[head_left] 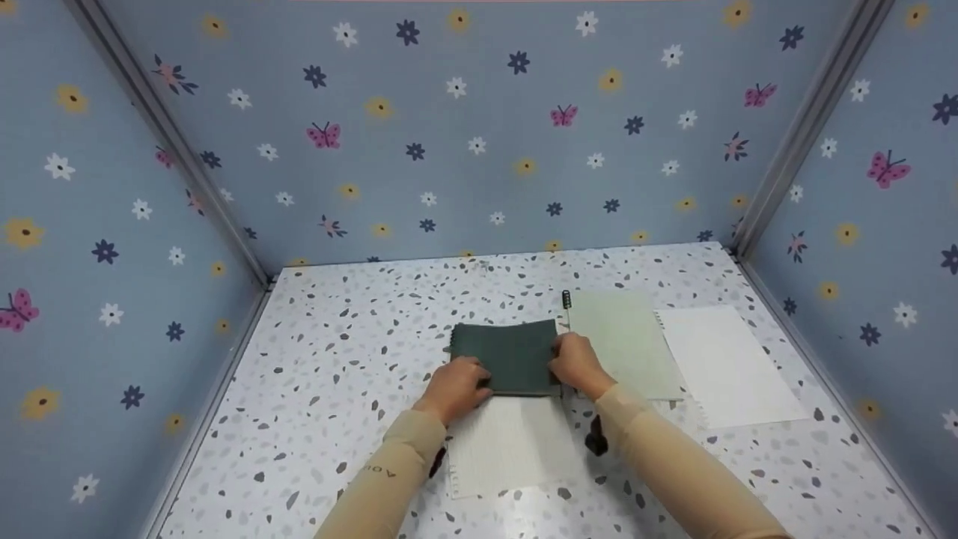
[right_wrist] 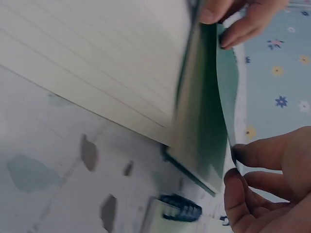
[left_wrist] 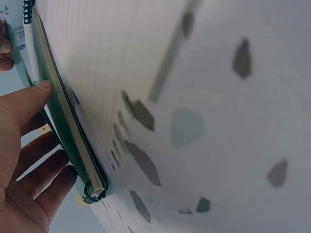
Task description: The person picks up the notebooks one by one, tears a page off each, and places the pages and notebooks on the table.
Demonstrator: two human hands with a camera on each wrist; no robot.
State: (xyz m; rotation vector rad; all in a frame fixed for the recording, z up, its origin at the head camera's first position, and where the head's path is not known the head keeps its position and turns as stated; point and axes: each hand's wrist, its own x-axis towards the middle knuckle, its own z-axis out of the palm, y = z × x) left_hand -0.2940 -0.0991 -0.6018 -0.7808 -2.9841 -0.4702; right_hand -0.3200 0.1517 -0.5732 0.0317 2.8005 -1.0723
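Note:
A dark green spiral notebook lies mid-table, its coil on the left side. At its near left part, my left hand holds it; in the left wrist view the thumb lies at the near edge and the other fingers are spread along the cover. My right hand pinches the cover's right edge between thumb and fingers. In the right wrist view that green cover is bent and slightly raised off the pages. A loose lined sheet with a torn-hole left edge extends from the notebook toward me.
To the right lies a pale green spiral notebook, beside a loose white sheet with a perforated left edge. The speckled white table is bounded by blue flowered panels at the back and both sides.

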